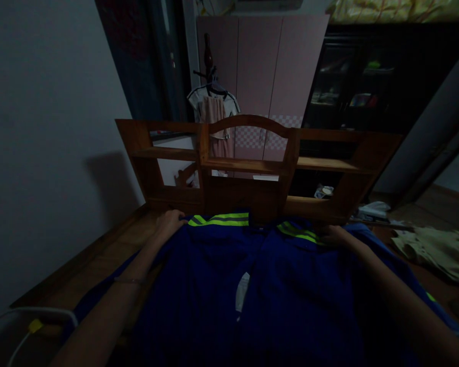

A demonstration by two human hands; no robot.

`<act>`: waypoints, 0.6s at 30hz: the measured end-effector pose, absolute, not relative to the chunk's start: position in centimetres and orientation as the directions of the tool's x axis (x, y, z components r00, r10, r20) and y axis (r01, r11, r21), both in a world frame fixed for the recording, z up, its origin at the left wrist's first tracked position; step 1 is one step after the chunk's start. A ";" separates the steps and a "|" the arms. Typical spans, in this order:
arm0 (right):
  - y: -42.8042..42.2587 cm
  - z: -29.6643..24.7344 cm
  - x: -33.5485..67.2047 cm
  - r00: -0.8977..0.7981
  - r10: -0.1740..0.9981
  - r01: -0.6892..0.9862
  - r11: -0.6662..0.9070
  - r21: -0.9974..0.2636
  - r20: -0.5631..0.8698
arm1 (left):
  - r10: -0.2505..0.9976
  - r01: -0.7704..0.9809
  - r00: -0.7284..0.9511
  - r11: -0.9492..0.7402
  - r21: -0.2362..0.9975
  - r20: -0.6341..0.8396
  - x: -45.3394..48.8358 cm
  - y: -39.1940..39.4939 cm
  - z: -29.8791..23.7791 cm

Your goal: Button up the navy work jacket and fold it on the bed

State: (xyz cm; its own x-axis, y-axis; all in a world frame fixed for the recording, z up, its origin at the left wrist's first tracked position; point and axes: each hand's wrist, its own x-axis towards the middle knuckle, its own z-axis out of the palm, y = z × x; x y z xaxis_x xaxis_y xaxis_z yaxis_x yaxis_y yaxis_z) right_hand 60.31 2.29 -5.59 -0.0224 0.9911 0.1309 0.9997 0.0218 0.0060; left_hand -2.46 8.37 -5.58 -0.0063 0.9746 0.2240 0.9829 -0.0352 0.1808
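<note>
A dark blue jacket (210, 270) with yellow-green and grey reflective strips across its shoulders lies spread out in front of me. A pale, narrow patch shows along its middle. At the left shoulder, my left hand (170, 222) has its fingers closed on the cloth by the end of the strip. My right hand (334, 235) grips the other shoulder beside the right strip; its fingertips are partly lost in the dark. Both arms reach forward over the jacket, and its lower part runs out of view at the bottom.
A wooden headboard with open shelves (248, 165) stands just past the jacket. The wall (61, 127) is on the left, with a white cable (46, 309) below. Light-coloured cloth (439, 252) lies at right. Behind are a pink wardrobe (258, 66), hanging clothes (214, 109) and a dark cabinet (348, 86).
</note>
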 end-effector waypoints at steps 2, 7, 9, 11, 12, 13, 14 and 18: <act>2.3 -5.0 60.9 -0.026 0.994 0.999 0.028 -0.017 0.101 | 0.973 0.979 -0.064 0.018 0.204 0.220 -2.3 8.7 -5.6; 2.2 -2.9 61.2 0.027 0.959 0.998 -0.009 -0.065 0.284 | 0.938 0.923 -0.148 0.017 0.383 0.313 -2.0 9.3 -5.2; 2.0 -1.8 60.5 0.084 0.890 0.990 -0.023 -0.142 0.448 | 0.890 0.892 -0.222 0.020 0.451 0.399 -2.0 9.5 -4.7; 1.9 -0.4 59.4 0.142 0.816 0.978 -0.028 -0.207 0.561 | 0.801 0.871 -0.305 0.015 0.491 0.516 -2.1 9.6 -3.9; 1.8 0.4 58.8 0.166 0.780 0.973 -0.031 -0.227 0.603 | 0.739 0.863 -0.347 0.012 0.504 0.577 -2.2 9.6 -3.4; 1.8 1.2 58.1 0.192 0.734 0.968 -0.033 -0.249 0.652 | 0.665 0.857 -0.387 0.005 0.515 0.639 -2.3 9.6 -2.8; 1.8 2.0 57.5 0.219 0.675 0.961 -0.025 -0.275 0.705 | 0.584 0.852 -0.420 -0.009 0.523 0.695 -2.3 9.6 -2.1; 2.5 4.3 55.1 0.236 0.502 0.949 0.064 -0.308 0.832 | 0.351 0.846 -0.447 -0.135 0.517 0.823 -2.5 9.7 -0.1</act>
